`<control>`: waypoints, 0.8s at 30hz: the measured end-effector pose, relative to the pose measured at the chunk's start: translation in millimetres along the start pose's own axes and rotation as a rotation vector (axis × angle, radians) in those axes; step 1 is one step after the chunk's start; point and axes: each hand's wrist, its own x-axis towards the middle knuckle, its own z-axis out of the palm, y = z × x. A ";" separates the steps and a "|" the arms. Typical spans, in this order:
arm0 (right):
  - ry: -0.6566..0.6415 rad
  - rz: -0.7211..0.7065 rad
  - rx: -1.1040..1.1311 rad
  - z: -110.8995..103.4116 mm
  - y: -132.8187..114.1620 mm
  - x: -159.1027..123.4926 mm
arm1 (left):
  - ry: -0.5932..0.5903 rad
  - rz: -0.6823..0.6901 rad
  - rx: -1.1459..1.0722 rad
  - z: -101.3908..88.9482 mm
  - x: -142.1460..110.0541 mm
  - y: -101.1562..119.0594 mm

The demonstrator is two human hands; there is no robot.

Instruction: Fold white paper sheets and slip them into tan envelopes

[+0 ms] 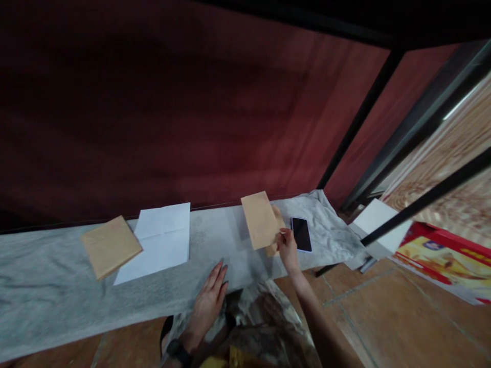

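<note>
My right hand (287, 248) pinches a tan paper envelope (260, 220) by its lower right corner. The envelope is lifted above the cloth, over another tan paper piece (273, 250) that it partly covers. My left hand (210, 294) lies flat at the front edge of the grey cloth (215, 230), fingers stretched out and nothing in them. Farther left, a tan envelope or stack of envelopes (111, 246) overlaps white paper sheets (163, 237) with a crease across them.
A dark-screened phone (301, 234) lies just right of my right hand. Black metal bars (360, 117) frame the red panel (215, 128) behind the bench. On the right, a red and yellow box (445, 260) and a white board (379, 225) stand above the tiled floor (399, 317).
</note>
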 end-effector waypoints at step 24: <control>-0.209 -0.423 -0.535 -9.0 13.9 -28.1 | 0.151 -0.226 0.225 -24.6 20.7 -31.3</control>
